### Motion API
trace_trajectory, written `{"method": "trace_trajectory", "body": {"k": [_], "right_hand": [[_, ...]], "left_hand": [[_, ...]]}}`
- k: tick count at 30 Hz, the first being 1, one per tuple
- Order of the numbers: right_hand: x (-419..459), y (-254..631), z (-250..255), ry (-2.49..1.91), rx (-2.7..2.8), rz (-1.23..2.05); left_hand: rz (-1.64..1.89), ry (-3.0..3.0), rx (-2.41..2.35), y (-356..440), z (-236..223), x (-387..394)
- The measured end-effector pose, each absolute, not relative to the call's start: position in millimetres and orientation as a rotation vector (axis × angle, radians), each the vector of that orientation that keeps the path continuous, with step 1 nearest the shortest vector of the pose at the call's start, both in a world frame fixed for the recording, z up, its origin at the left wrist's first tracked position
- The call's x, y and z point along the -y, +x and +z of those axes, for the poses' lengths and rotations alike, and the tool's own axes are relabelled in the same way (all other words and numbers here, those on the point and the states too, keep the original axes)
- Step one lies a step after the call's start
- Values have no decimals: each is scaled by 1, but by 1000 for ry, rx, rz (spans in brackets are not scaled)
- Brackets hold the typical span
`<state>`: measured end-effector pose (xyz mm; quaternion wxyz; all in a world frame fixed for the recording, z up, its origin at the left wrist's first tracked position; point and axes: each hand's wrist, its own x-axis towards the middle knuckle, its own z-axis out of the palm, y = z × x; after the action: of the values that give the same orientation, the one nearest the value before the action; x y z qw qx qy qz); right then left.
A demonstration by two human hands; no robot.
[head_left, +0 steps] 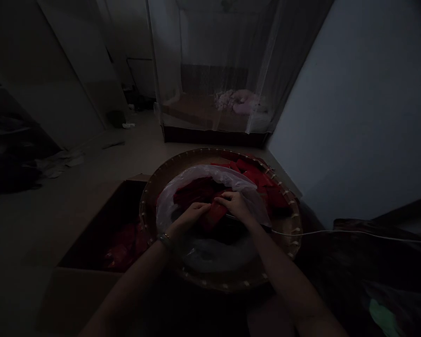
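My left hand (pixel 195 214) and my right hand (pixel 234 204) pinch a flat red piece (pixel 216 213) between them, thumbs and fingers closed at its upper edge. It looks like a small pouch or packet, but the dim light hides its exact kind. Below the hands lies an open, clear plastic bag (pixel 168 192) with dark red pieces (pixel 192 191) inside its far part. The bag rests in a wide, round woven bamboo tray (pixel 177 164). More flat red pieces (pixel 257 175) lie heaped along the tray's far right side. A bracelet circles my left wrist.
An open cardboard box (pixel 87 281) with shiny red items (pixel 126 243) stands left of the tray. A white cable (pixel 319 232) runs from the tray to the right. Beyond are a netted bed (pixel 214 114) and a pale wall (pixel 365 103). Dark piles sit at both sides.
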<state>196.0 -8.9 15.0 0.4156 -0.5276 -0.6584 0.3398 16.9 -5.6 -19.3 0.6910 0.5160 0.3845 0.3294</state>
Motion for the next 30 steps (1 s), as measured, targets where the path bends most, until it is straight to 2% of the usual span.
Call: {"method": "trace_trajectory", "body": {"k": [5, 10, 14, 20, 22, 27, 30], "right_hand": [[9, 196, 11, -1323, 1704, 812], [3, 193, 2, -1285, 1740, 833], [0, 209, 9, -1398, 1661, 782], [27, 245, 15, -1518, 2285, 732], [37, 248, 6, -1702, 2386, 700], [46, 246, -11, -2036, 2459, 464], [42, 255, -5, -1910, 2380, 587]], "left_hand": [[727, 1164, -860, 16, -20, 6], [565, 1172, -791, 15, -14, 12], [686, 1128, -824, 16, -11, 12], [771, 1036, -817, 17, -8, 12], [798, 991, -816, 17, -8, 12], [776, 865, -786, 15, -7, 13], [747, 931, -708, 13, -5, 15]]}}
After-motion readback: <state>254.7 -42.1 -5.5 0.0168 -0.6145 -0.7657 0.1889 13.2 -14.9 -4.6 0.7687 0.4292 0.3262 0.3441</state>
